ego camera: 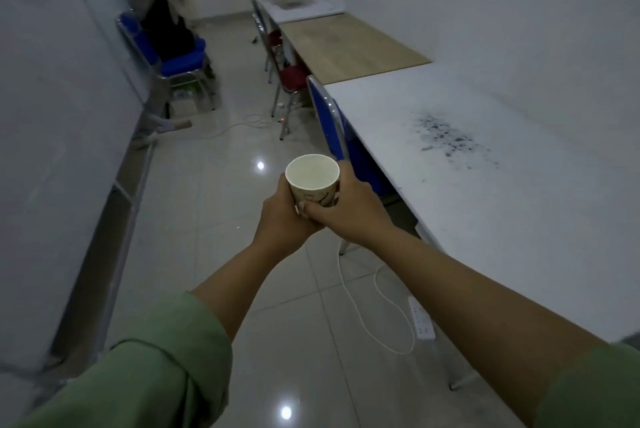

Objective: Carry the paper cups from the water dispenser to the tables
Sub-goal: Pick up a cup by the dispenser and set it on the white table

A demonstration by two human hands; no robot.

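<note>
Both grips wrapped round paper cup (312, 181), left hand (282, 211) and right hand (349, 207) pressing its sides, kept upright, likely against spilling, white surface (485, 157) just right.

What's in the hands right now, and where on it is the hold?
One paper cup, held upright by both hands: left hand and right hand wrap its lower side wall, rim left free.
</note>
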